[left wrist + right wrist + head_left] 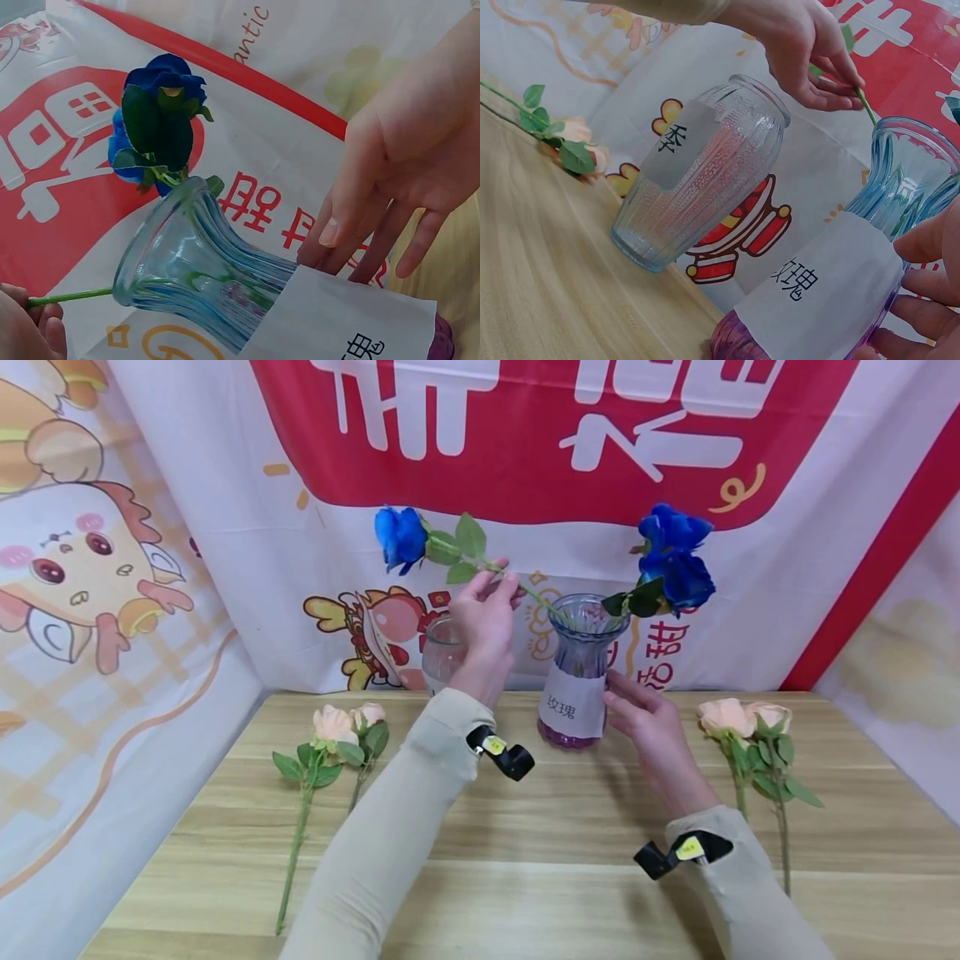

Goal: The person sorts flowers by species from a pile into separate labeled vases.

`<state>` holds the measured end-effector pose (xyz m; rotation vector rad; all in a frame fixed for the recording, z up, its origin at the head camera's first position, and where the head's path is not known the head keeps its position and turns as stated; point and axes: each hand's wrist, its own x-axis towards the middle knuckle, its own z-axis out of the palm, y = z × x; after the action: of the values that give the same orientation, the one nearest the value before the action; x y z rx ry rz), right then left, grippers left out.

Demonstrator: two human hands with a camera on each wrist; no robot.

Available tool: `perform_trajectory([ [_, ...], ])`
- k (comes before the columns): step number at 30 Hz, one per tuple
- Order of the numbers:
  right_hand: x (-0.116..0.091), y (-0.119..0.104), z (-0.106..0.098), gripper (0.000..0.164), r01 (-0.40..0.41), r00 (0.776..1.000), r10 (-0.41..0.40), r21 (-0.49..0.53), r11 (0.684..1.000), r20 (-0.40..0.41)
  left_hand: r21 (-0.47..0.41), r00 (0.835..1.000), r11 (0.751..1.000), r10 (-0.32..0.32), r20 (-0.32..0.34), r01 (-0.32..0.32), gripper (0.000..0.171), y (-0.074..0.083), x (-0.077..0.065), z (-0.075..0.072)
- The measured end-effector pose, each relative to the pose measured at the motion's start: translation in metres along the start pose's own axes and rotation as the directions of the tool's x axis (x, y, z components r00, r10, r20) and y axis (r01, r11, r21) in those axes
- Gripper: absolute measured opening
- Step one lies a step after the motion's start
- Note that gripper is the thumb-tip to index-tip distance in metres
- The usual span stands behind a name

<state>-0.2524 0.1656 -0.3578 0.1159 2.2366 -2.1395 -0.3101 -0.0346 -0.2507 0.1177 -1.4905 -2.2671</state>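
Note:
My left hand (489, 614) pinches the green stem of a blue rose (401, 537). That stem slants down to the right, its lower end inside the mouth of a blue-and-purple glass vase (576, 643). A white paper label (810, 277) with handwritten characters covers the vase's front. More blue roses (677, 560) stand in the vase and lean over its right rim. Beside the vase's right wall is my right hand (656, 731), its loosely extended fingers (337, 240) resting at the label's edge without wrapping round the glass.
A clear textured glass vase (712, 165) with its own label stands left of the coloured one, partly behind my left arm. Pale peach roses lie on the wooden table at left (333, 727) and right (727, 718). A printed cloth backdrop (525, 552) rises behind.

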Motion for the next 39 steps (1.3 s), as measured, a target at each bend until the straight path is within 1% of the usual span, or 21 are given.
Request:
perform_trajectory([
  [2, 0.0, 0.0, -0.001, 0.062, 0.0, 1.0, 0.0, 0.001, 1.0, 0.0, 0.006, 1.0, 1.0, -0.002, -0.003, 0.002, 0.027, -0.004, 0.002, 0.006],
  [6, 0.0, 0.0, -0.002, 0.061, 0.0, 1.0, 0.0, 0.001, 1.0, 0.0, 0.016, 0.999, 1.0, 0.004, -0.031, -0.003, 0.016, -0.014, 0.002, 0.017],
  [8, 0.0, 0.0, -0.002, 0.062, 0.003, 1.0, -0.003, -0.002, 1.0, -0.001, 0.046, 0.999, 0.999, 0.014, -0.043, -0.012, 0.012, -0.018, 0.001, 0.022],
  [9, 0.0, 0.0, -0.002, 0.061, 0.005, 1.0, -0.005, -0.001, 1.0, -0.002, 0.063, 0.999, 0.998, 0.025, -0.044, -0.022, 0.011, -0.021, 0.001, 0.024],
  [11, 0.0, 0.0, -0.002, 0.061, 0.009, 1.0, -0.009, 0.002, 1.0, -0.002, 0.129, 0.998, 0.991, 0.051, -0.047, -0.044, 0.01, -0.025, 0.0, 0.027],
  [13, 0.0, 0.0, -0.001, 0.061, 0.006, 1.0, -0.006, 0.003, 1.0, -0.002, 0.208, 0.996, 0.976, 0.074, -0.039, -0.065, 0.009, -0.029, -0.001, 0.029],
  [16, 0.0, -0.001, -0.001, 0.061, 0.001, 1.0, -0.001, 0.002, 1.0, 0.0, 0.324, 0.996, 0.943, 0.084, -0.014, -0.075, 0.009, -0.033, -0.003, 0.031],
  [19, 0.0, -0.001, -0.002, 0.061, -0.005, 1.0, 0.005, 0.001, 1.0, 0.0, 0.384, 0.997, 0.919, 0.078, 0.03, -0.084, 0.012, -0.036, -0.006, 0.032],
  [21, 0.0, -0.001, -0.002, 0.061, -0.005, 1.0, 0.005, 0.003, 1.0, 0.0, 0.408, 0.994, 0.907, 0.088, 0.057, -0.104, 0.016, -0.037, -0.007, 0.032],
  [26, 0.0, -0.001, -0.002, 0.061, -0.003, 1.0, 0.003, 0.0, 1.0, -0.001, 0.426, 0.983, 0.887, 0.139, 0.122, -0.179, 0.026, -0.038, -0.013, 0.03],
  [29, 0.0, -0.001, -0.002, 0.06, 0.001, 1.0, -0.001, -0.001, 1.0, -0.003, 0.446, 0.977, 0.872, 0.146, 0.155, -0.201, 0.033, -0.038, -0.015, 0.029],
  [30, 0.0, -0.001, -0.002, 0.06, 0.003, 1.0, -0.003, -0.002, 1.0, -0.003, 0.458, 0.975, 0.864, 0.144, 0.171, -0.208, 0.036, -0.039, -0.016, 0.029],
  [33, 0.0, -0.001, -0.002, 0.06, 0.001, 1.0, -0.001, -0.002, 1.0, -0.004, 0.509, 0.963, 0.827, 0.131, 0.237, -0.238, 0.044, -0.039, -0.017, 0.029],
  [35, 0.0, -0.001, -0.003, 0.06, -0.003, 1.0, 0.003, -0.005, 1.0, -0.003, 0.552, 0.951, 0.792, 0.113, 0.287, -0.261, 0.046, -0.038, -0.017, 0.028],
  [39, 0.0, -0.001, -0.004, 0.06, -0.006, 1.0, 0.006, -0.006, 1.0, 0.001, 0.625, 0.923, 0.717, 0.068, 0.378, -0.308, 0.047, -0.035, -0.021, 0.026],
])
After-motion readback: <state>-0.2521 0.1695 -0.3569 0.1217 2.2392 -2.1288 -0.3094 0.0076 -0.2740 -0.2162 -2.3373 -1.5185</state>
